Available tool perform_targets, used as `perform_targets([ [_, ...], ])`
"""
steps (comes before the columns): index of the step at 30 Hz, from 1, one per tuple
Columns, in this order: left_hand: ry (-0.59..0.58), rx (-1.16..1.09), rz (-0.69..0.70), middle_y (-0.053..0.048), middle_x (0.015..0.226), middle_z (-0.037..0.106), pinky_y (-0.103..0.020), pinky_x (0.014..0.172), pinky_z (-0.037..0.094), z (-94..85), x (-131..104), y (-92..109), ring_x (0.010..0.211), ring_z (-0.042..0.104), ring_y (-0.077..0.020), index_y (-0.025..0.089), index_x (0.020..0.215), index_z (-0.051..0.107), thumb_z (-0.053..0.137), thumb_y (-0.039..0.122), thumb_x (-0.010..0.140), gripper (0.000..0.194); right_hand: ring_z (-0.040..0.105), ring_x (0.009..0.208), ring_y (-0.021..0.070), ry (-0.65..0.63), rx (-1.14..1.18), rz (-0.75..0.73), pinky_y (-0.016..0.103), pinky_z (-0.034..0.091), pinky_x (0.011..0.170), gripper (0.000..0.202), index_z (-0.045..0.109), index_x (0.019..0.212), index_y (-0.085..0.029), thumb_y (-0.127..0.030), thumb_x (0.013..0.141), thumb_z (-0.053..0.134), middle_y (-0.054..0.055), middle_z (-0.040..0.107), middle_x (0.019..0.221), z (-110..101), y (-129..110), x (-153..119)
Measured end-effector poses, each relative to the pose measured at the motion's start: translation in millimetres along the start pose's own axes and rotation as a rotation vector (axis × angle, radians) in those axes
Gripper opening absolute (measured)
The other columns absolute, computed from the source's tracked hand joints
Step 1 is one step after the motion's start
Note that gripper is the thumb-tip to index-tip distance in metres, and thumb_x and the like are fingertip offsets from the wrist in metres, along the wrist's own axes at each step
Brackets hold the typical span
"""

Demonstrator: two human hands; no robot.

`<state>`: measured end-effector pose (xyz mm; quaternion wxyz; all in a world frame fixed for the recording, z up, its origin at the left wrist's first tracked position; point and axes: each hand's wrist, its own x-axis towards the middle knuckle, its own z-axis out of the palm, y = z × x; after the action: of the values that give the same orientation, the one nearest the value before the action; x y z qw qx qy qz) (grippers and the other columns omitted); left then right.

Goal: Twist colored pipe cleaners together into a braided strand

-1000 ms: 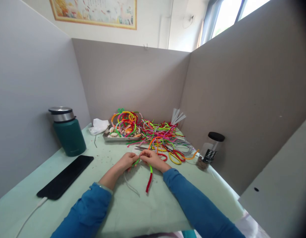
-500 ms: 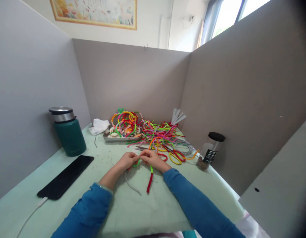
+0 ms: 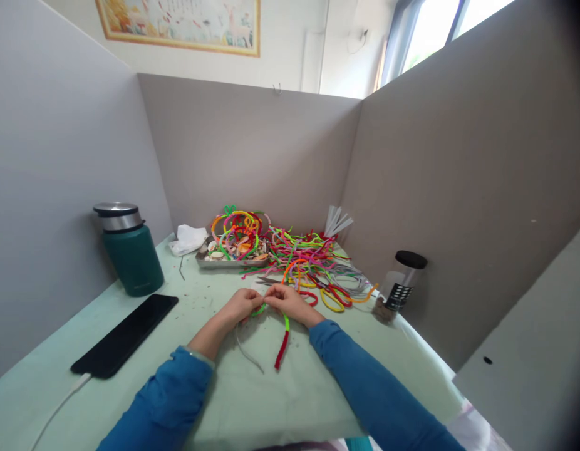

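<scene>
My left hand (image 3: 245, 304) and my right hand (image 3: 286, 298) meet over the middle of the table, fingertips pinched together. Between them a green pipe cleaner (image 3: 258, 311) shows, partly hidden by the fingers. From under my right hand hangs a fuzzy length, bright green above, with a red end (image 3: 281, 352). A thin grey wire (image 3: 248, 356) trails down from my left hand onto the cloth. Just beyond the fingers lie scissors (image 3: 267, 280), their blades pointing left. How the green, red and grey pieces join is hidden.
Behind my hands stand a metal tray (image 3: 231, 265) with looped pipe cleaners and small pieces, and a heap of coloured pipe cleaners (image 3: 304, 250). At left are a green bottle (image 3: 133, 260) and a phone (image 3: 125, 335); at right, a black-lidded jar (image 3: 398, 287). Grey partitions (image 3: 252, 144) enclose the table.
The red end and the grey wire's tip have swung slightly to the left and nearer me. My right fingertips have shifted a touch left; both hands otherwise stay in place.
</scene>
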<state>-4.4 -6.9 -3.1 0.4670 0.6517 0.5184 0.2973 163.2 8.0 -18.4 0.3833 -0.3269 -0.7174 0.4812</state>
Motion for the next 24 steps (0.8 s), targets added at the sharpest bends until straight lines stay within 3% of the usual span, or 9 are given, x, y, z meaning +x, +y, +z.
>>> perform_targets([
  [5, -0.014, -0.021, 0.023, 0.008, 0.044, 0.035, -0.018, 0.032, 0.021, 0.2, -0.4, 2.3, 0.031, 0.026, -0.0025, 0.015, 0.062, 0.047, 0.052, 0.053, 0.067, 0.038, 0.041, 0.045, 0.0069, 0.02, 0.014, 0.009, 0.017, 0.029, 0.042, 0.018, 0.054, 0.078, -0.016, -0.033, 0.074, 0.059, -0.005, 0.046, 0.053, -0.9, -3.7, -1.5],
  [9, -0.005, -0.001, 0.043, 0.007, 0.05, 0.041, -0.018, 0.033, 0.021, 0.9, -1.1, 3.4, 0.032, 0.029, -0.0029, 0.014, 0.071, 0.053, 0.054, 0.046, 0.067, 0.032, 0.04, 0.044, 0.007, 0.034, 0.036, 0.036, 0.017, 0.028, 0.04, 0.018, 0.053, 0.079, -0.017, -0.033, 0.075, 0.058, -0.005, 0.046, 0.051, -1.7, -4.9, -2.3],
  [13, 0.072, 0.143, 0.058, 0.006, 0.047, 0.042, -0.019, 0.037, 0.025, 0.9, -1.4, 2.9, 0.035, 0.033, -0.0049, 0.013, 0.076, 0.059, 0.052, 0.037, 0.068, 0.026, 0.041, 0.044, 0.0068, 0.026, 0.037, 0.034, 0.017, 0.028, 0.04, 0.017, 0.053, 0.079, -0.016, -0.033, 0.075, 0.058, -0.006, 0.046, 0.051, -1.8, -4.0, -1.9],
  [18, 0.184, 0.338, 0.195, 0.002, 0.056, 0.054, -0.019, 0.048, 0.032, -0.2, 2.3, -0.1, 0.051, 0.044, -0.0091, 0.013, 0.07, 0.064, 0.052, 0.027, 0.064, 0.02, 0.042, 0.046, 0.0072, 0.029, 0.031, 0.02, 0.017, 0.029, 0.041, 0.015, 0.053, 0.078, -0.016, -0.03, 0.074, 0.058, -0.005, 0.048, 0.052, -1.5, -1.0, -0.9],
  [24, 0.185, 0.474, 0.276, 0.0, 0.065, 0.061, -0.019, 0.056, 0.034, -0.3, 1.4, -0.1, 0.06, 0.049, -0.011, 0.015, 0.073, 0.065, 0.052, 0.024, 0.064, 0.019, 0.042, 0.046, 0.0069, 0.026, 0.036, 0.026, 0.017, 0.03, 0.042, 0.015, 0.052, 0.077, -0.016, -0.029, 0.074, 0.058, -0.005, 0.048, 0.053, -1.2, 2.0, 0.8],
])
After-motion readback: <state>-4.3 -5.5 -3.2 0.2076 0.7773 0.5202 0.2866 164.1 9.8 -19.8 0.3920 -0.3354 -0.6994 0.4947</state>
